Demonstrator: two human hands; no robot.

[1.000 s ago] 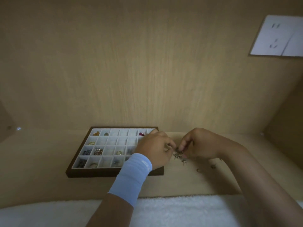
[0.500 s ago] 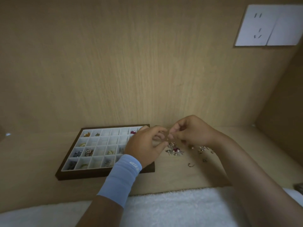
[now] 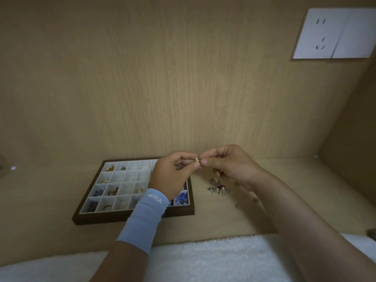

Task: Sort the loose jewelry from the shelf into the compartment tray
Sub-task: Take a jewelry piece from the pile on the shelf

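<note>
A dark-framed compartment tray point(image 3: 130, 217) with white cells lies on the wooden shelf, left of centre; several cells hold small jewelry pieces. My left hand point(image 3: 173, 176), wearing a light blue wrist sleeve, hovers over the tray's right side. My right hand point(image 3: 230, 165) meets it fingertip to fingertip. Between the two hands is pinched a small gold pearl earring point(image 3: 197, 159), held above the shelf. A little pile of loose jewelry point(image 3: 217, 186) with a red stone lies on the shelf just right of the tray, under my right hand.
Two tiny loose pieces point(image 3: 255, 199) rest on the shelf further right. A white fluffy cloth point(image 3: 203, 259) runs along the near edge. A white wall socket point(image 3: 333, 33) sits on the back panel, upper right. The cabinet side wall closes in on the right.
Both hands rose from the pile on the shelf, bringing a small gold earring up between their fingertips. The camera view shifted slightly.
</note>
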